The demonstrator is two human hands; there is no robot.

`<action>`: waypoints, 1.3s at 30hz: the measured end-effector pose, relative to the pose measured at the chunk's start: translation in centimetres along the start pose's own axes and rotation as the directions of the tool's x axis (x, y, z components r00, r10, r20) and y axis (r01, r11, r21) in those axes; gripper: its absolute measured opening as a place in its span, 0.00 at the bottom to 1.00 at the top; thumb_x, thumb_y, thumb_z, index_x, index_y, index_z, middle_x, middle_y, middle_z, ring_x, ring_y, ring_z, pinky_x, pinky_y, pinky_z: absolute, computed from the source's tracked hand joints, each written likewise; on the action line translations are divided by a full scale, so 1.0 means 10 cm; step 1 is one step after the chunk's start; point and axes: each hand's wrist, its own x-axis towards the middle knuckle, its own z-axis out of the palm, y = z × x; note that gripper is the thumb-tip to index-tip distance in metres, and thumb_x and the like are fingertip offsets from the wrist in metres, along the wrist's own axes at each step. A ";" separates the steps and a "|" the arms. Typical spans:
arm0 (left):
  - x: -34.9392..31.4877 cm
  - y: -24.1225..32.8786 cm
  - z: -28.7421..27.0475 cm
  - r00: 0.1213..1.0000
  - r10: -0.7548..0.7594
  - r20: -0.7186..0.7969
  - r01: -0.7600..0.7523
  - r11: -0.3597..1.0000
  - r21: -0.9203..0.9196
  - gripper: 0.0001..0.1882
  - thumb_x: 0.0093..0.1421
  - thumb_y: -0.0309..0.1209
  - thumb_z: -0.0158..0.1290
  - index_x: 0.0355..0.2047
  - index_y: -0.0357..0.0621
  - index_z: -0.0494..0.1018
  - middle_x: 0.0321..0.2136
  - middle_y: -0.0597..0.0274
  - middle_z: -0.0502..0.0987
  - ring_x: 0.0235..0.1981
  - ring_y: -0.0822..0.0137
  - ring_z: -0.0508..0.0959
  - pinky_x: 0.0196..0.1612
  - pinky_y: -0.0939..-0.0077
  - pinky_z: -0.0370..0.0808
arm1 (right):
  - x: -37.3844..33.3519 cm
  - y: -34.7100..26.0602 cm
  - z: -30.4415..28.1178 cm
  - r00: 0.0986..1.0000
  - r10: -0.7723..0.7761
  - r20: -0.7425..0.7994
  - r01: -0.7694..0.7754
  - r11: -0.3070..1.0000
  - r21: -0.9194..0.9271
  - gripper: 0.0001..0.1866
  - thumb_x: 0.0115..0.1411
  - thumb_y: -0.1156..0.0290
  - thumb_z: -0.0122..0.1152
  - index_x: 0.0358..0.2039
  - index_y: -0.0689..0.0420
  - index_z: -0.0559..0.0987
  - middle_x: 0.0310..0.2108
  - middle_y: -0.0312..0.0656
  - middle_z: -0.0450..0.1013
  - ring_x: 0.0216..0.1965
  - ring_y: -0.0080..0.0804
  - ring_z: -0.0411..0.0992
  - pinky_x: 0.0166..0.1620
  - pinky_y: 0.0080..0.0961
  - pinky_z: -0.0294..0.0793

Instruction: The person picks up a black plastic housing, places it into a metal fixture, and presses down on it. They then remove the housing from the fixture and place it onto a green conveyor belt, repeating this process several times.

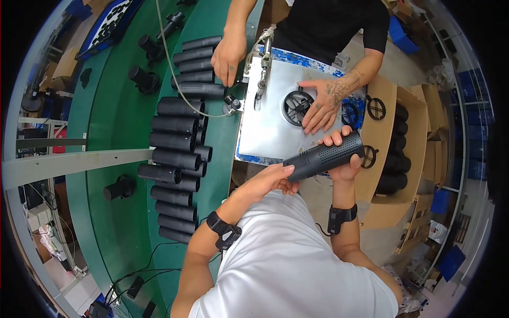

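A black perforated tube (pixel 327 157) is tilted in front of my body, its right end higher. My right hand (pixel 345 168) is closed around the perforated end, with fingertips over the top and the thumb side below. My left hand (pixel 271 181) grips the lower, ribbed end, its thumb on top and fingers curled underneath. Just beyond the tube, a metal plate (pixel 260 139) lies on a blue-and-white worn board. A black spoked ring (pixel 298 107) rests on that plate under a co-worker's hand (pixel 324 102). Both my wrists wear black strapped devices.
Several black tubes (pixel 175 159) lie in rows on the green bench (pixel 222 127) to the left. At the right, an open cardboard box (pixel 416 143) holds more tubes, with spoked rings (pixel 376 108) on its flap. A metal clamp fixture (pixel 262 79) stands at the plate's left edge.
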 end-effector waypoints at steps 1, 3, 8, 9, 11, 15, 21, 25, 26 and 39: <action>0.01 0.01 0.00 1.000 -0.001 0.002 0.001 1.000 0.002 0.29 0.64 0.55 0.42 0.39 0.38 0.73 0.29 0.59 0.76 0.29 0.70 0.75 0.32 0.80 0.69 | 0.00 -0.01 0.00 1.000 -0.003 -0.001 0.003 1.000 0.000 0.34 0.48 0.54 0.71 0.48 0.48 0.59 0.37 0.32 0.61 0.45 0.30 0.64 0.60 0.39 0.61; 0.03 0.02 0.00 1.000 -0.011 0.011 0.011 1.000 0.004 0.29 0.64 0.56 0.43 0.40 0.38 0.72 0.29 0.60 0.76 0.30 0.71 0.75 0.32 0.80 0.69 | 0.01 -0.02 -0.01 1.000 -0.006 0.010 0.006 1.000 0.005 0.34 0.48 0.54 0.71 0.48 0.48 0.59 0.37 0.33 0.61 0.45 0.30 0.64 0.60 0.40 0.61; 0.01 0.18 0.06 0.998 0.053 -0.039 -0.051 0.997 0.061 0.22 0.63 0.47 0.51 0.44 0.38 0.69 0.30 0.62 0.76 0.31 0.74 0.76 0.34 0.82 0.71 | 0.04 -0.06 0.04 0.997 -0.052 0.049 0.047 0.995 0.089 0.31 0.46 0.59 0.71 0.44 0.47 0.60 0.35 0.31 0.62 0.43 0.29 0.64 0.61 0.41 0.60; 0.00 0.21 0.09 0.994 0.091 -0.058 -0.085 0.991 0.105 0.21 0.62 0.42 0.53 0.46 0.37 0.68 0.33 0.62 0.76 0.33 0.74 0.76 0.36 0.81 0.72 | 0.05 -0.07 0.05 0.994 -0.076 0.085 0.064 0.989 0.136 0.30 0.45 0.62 0.71 0.42 0.46 0.60 0.35 0.30 0.62 0.43 0.28 0.64 0.61 0.41 0.60; 0.00 0.29 0.16 0.989 0.140 -0.055 -0.135 0.988 0.081 0.21 0.61 0.37 0.55 0.48 0.35 0.66 0.35 0.62 0.76 0.34 0.74 0.76 0.38 0.80 0.73 | 0.07 -0.09 0.08 0.990 -0.091 0.111 0.073 0.985 0.156 0.30 0.43 0.64 0.72 0.41 0.46 0.61 0.34 0.29 0.62 0.42 0.28 0.64 0.61 0.41 0.60; 0.01 0.30 0.15 0.983 0.182 -0.002 -0.182 0.980 0.077 0.23 0.60 0.29 0.57 0.53 0.34 0.63 0.40 0.61 0.74 0.38 0.73 0.76 0.42 0.76 0.76 | 0.09 -0.13 0.06 0.974 -0.121 0.193 0.084 0.978 0.188 0.30 0.40 0.67 0.74 0.39 0.45 0.62 0.33 0.27 0.63 0.41 0.27 0.65 0.62 0.41 0.59; 0.04 0.28 0.16 0.987 0.161 0.012 -0.162 0.985 0.064 0.25 0.60 0.30 0.57 0.54 0.34 0.63 0.39 0.61 0.74 0.38 0.73 0.76 0.42 0.77 0.76 | 0.07 -0.16 0.05 0.984 -0.094 0.153 0.067 0.982 0.176 0.31 0.40 0.65 0.74 0.39 0.44 0.62 0.33 0.27 0.63 0.41 0.26 0.64 0.62 0.41 0.58; 0.05 0.27 0.15 0.988 0.157 0.000 -0.157 0.987 0.045 0.25 0.59 0.29 0.58 0.54 0.34 0.63 0.40 0.61 0.74 0.38 0.73 0.76 0.42 0.77 0.76 | 0.07 -0.17 0.06 0.988 -0.087 0.124 0.066 0.985 0.161 0.31 0.40 0.65 0.75 0.39 0.44 0.62 0.33 0.26 0.63 0.41 0.25 0.64 0.62 0.40 0.58; 0.06 0.27 0.15 0.982 0.191 -0.002 -0.191 0.980 0.051 0.26 0.59 0.29 0.58 0.54 0.34 0.62 0.40 0.61 0.74 0.38 0.74 0.76 0.42 0.77 0.76 | 0.09 -0.17 0.07 0.986 -0.101 0.131 0.080 0.984 0.158 0.31 0.40 0.65 0.75 0.39 0.44 0.62 0.33 0.26 0.63 0.41 0.25 0.64 0.62 0.40 0.58; 0.27 0.24 -0.03 0.941 0.102 -0.323 -0.038 0.979 0.199 0.23 0.67 0.40 0.45 0.58 0.40 0.62 0.34 0.60 0.79 0.33 0.74 0.75 0.37 0.82 0.70 | 0.49 -0.18 0.04 0.898 -0.436 -0.060 0.338 0.770 -0.541 0.21 0.52 0.72 0.60 0.46 0.58 0.67 0.42 0.45 0.67 0.47 0.38 0.66 0.57 0.37 0.63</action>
